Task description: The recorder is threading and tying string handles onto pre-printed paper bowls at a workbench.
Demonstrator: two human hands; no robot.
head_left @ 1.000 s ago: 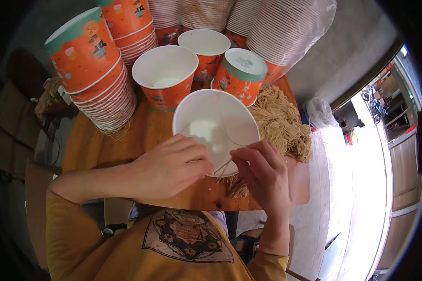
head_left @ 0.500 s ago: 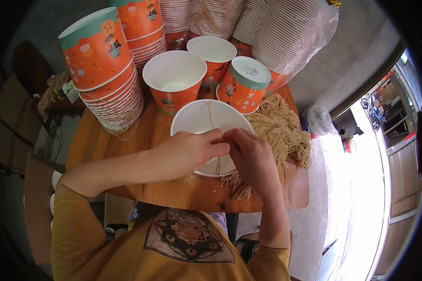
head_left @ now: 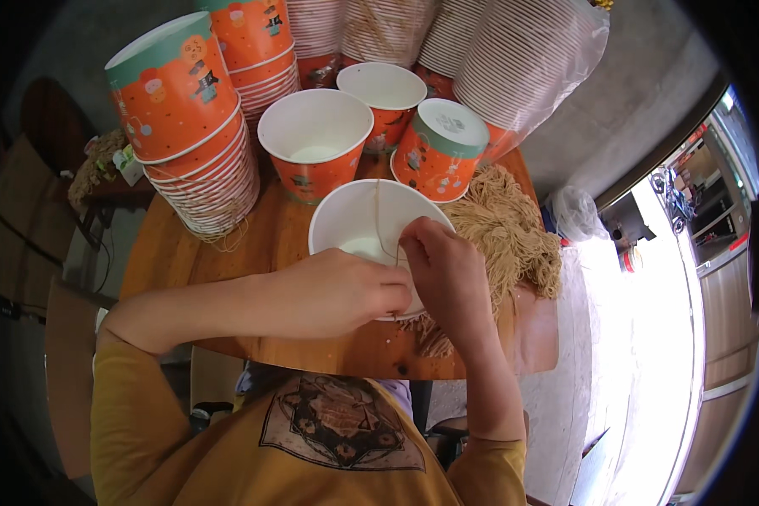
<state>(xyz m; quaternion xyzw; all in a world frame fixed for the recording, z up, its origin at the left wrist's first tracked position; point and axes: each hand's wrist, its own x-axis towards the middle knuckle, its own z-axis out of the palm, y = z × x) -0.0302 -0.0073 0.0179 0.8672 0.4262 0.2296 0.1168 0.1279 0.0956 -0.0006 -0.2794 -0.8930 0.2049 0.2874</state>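
Note:
A white-lined paper bucket stands upright at the table's front, with a thin tan string running over its far rim and across its mouth. My right hand is above the bucket's right side, thumb and forefinger pinched on the string. Lower down, at the near rim, my left hand is closed, its curled fingertips at the string. My left fingers partly hide where the string meets the near rim.
Beside the bucket on the right lies a heap of tan string. Behind stand two upright orange buckets and an upturned one. A tall bucket stack is at the left; plastic-wrapped stacks line the back.
My hands were together over the bucket's middle. My left hand has moved down toward the near rim, and my right hand has risen slightly with the string.

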